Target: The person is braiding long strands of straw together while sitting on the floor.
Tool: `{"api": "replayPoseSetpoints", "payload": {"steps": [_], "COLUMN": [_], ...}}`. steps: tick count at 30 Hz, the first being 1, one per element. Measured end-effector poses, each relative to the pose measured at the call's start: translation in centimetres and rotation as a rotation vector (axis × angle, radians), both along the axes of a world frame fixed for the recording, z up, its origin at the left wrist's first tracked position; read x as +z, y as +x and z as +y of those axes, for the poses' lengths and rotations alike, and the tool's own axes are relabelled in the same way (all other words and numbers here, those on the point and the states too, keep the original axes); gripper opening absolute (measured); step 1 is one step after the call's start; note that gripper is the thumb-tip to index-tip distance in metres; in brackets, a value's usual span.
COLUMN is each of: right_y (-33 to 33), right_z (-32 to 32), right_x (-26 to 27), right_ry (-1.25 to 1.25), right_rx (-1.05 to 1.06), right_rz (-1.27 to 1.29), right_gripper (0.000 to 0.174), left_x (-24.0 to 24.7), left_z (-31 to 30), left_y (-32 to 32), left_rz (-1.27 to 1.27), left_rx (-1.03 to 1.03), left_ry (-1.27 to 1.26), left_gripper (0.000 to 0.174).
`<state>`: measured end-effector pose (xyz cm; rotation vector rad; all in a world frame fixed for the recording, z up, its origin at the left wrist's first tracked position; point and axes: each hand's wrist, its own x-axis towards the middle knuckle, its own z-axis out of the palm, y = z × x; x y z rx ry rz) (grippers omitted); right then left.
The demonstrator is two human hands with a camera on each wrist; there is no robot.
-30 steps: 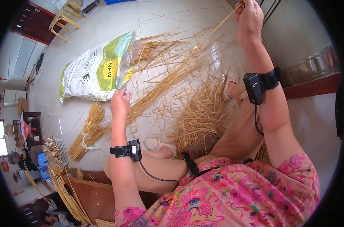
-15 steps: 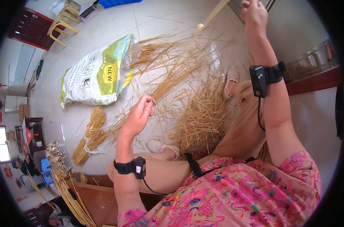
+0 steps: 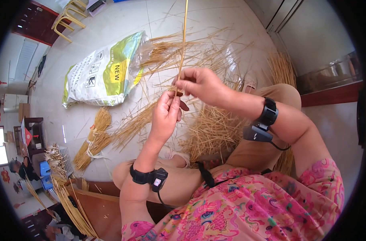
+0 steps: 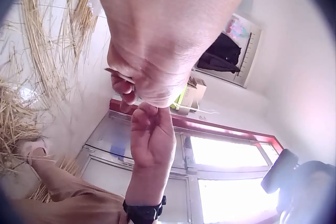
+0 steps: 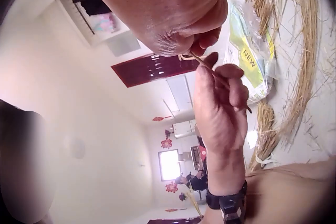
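Note:
Both hands meet in front of the body over the straw-strewn floor. A long straw stalk (image 3: 184,38) rises from between them past the top of the head view. My right hand (image 3: 201,82) pinches it near its lower end. Just below, my left hand (image 3: 165,114) holds that end between thumb and curled fingers. A small dark brown flat piece (image 3: 184,106) sticks out from the left fingers, its kind hidden by them. From the right wrist view, the left hand (image 5: 223,114) lies under the right fingertips with a thin brown strip (image 5: 203,63) between them.
A heap of short straw pieces (image 3: 211,132) lies between the feet. Long loose stalks (image 3: 138,116) spread beside a white-and-green bag (image 3: 94,76) marked NEW. Left of them lies a tied straw bundle (image 3: 92,140); more straw (image 3: 281,68) stands by the right cabinet.
My right hand has come in from the far upper right, and the stalk has swung upright. The left hand has moved from beside the bag to meet it. The dark piece now shows.

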<state>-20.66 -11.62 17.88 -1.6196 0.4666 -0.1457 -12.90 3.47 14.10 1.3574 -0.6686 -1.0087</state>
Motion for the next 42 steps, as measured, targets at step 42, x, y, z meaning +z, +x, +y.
{"api": "replayPoseSetpoints", "payload": {"steps": [42], "right_y": [-1.1], "right_z": [1.4], "right_x": [-1.1], "right_ry": [0.156], "right_rx": [0.016], "right_rz": [0.021], "right_gripper": [0.009], "left_x": [1.4], "left_z": [0.5], "left_y": [-0.7], "left_rz": [0.183], "left_rx": [0.018], "left_ry": [0.070], "left_gripper": [0.017]}}
